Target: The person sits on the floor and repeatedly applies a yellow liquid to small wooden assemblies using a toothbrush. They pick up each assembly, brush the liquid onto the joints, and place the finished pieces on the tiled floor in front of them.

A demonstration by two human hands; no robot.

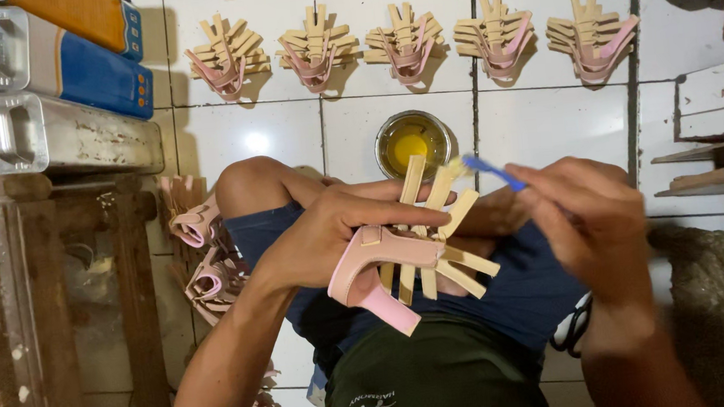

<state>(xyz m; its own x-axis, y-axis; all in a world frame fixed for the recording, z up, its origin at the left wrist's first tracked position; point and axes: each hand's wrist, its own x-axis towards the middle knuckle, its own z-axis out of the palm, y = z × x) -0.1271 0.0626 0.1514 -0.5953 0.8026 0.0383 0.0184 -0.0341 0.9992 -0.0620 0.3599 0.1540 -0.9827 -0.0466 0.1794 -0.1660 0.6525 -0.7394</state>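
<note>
Left hand [321,238] fingers clamp pink strappy shoe upper [406,256]; right hand [585,210] fingers pinch blue bristly brush [488,171].

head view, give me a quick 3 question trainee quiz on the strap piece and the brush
1. True or false: the left hand holds the pink and tan strap piece.
2. What does the right hand hold? A) scissors B) blue-handled brush C) spoon
3. How many strap pieces in the full row on the tiled floor beyond the round tin of yellow liquid?

Key: 1 true; 2 B; 3 five
</note>
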